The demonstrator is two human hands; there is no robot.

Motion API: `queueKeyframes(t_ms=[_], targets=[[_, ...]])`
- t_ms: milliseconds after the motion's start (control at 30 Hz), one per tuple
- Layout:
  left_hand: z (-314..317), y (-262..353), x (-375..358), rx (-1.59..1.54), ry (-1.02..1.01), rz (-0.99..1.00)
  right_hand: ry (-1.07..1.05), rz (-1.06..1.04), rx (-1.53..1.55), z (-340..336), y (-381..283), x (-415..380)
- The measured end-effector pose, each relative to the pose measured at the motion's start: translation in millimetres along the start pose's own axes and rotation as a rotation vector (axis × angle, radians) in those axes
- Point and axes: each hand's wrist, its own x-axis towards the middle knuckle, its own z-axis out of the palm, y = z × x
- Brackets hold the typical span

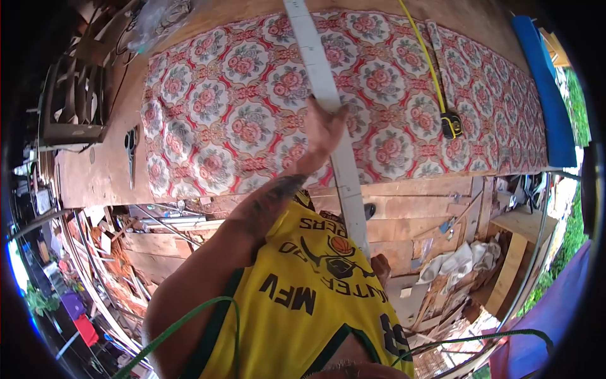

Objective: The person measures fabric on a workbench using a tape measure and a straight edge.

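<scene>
My left hand (pixel 325 125) is closed around a long white measuring stick (pixel 312 54) with dark marks along it. The stick lies across a floral fabric (pixel 246 129) in red, pink and cream, and its near end hangs past the table edge beside my yellow jersey. Only a small part of my right hand (pixel 380 266) shows, close to that near end; its fingers are hidden. On the fabric, right of the stick, rests a black and yellow tape measure (pixel 451 125) with its yellow blade (pixel 424 50) pulled out toward the far side.
Scissors (pixel 130 155) lie on the wooden table (pixel 104 177) left of the fabric. A dark rack (pixel 74 104) stands at the left, and clear plastic (pixel 158 25) lies at the back. Blue material (pixel 546 88) borders the right side. Wood scraps and white cloth (pixel 464 262) sit below.
</scene>
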Motion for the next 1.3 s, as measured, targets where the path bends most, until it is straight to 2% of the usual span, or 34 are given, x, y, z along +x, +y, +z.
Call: queueKeyframes(t_ms=[67, 133, 200, 267, 333, 400, 433, 500, 600, 667, 700, 767, 833, 900, 967, 1067, 1133, 1200, 1300], targets=[[-32, -16, 15, 0.193, 0.032, 0.146, -0.017, 0.018, 0.025, 22, -28, -4], [-64, -15, 20, 0.223, -0.066, 0.11, -0.018, 0.014, 0.018, 39, -51, -12], [-88, 10, 25, 0.434, -0.166, -0.036, -0.005, -0.08, -0.011, 53, -66, -16], [-115, 3, 41, 0.514, -0.221, 0.021, 0.007, -0.082, -0.018, 60, -80, -19], [-140, 5, 59, 0.924, -0.267, 0.046, 0.013, -0.031, -0.016, 65, -94, -21], [-149, 13, 87, 0.873, -0.052, 0.39, 0.023, 0.022, -0.014, 68, -107, -23], [-146, 30, 104, 0.933, 0.018, 0.361, 0.029, 0.048, -0.015, 70, -113, -25], [-145, 15, 170, 0.868, 0.125, 0.491, 0.037, 0.102, -0.014, 73, -126, -30], [-133, 6, 243, 0.82, 0.174, 0.465, 0.051, 0.171, -0.025, 76, -141, -37], [-125, 19, 266, 0.81, 0.095, 0.268, 0.059, 0.217, -0.026, 75, -150, -43], [-132, -26, 320, 0.75, 0.084, 0.325, 0.06, 0.238, -0.029, 78, -155, -44], [-125, -50, 351, 0.766, 0.126, 0.395, 0.069, 0.274, -0.035, 77, -161, -49], [-118, -37, 342, 0.787, 0.165, 0.451, 0.075, 0.307, -0.038, 77, -167, -54], [-109, 24, 298, 0.925, 0.056, 0.112, 0.09, 0.336, -0.028, 78, -170, -59], [-102, 17, 305, 0.905, 0.063, 0.15, 0.173, 0.327, 0.006, 85, -166, -64], [-79, -7, 330, 0.908, 0.014, 0.207, 0.15, 0.309, -0.046, 80, -162, -68], [-67, -2, 324, 0.933, -0.036, 0.227, 0.161, 0.319, -0.043, 84, -156, -70], [-43, 12, 307, 0.934, 0.081, 0.318, 0.209, 0.311, 0.004, 84, -154, -66], [-30, 1, 322, 0.959, 0.054, 0.337, 0.205, 0.328, 0.07, 81, -156, -51]])
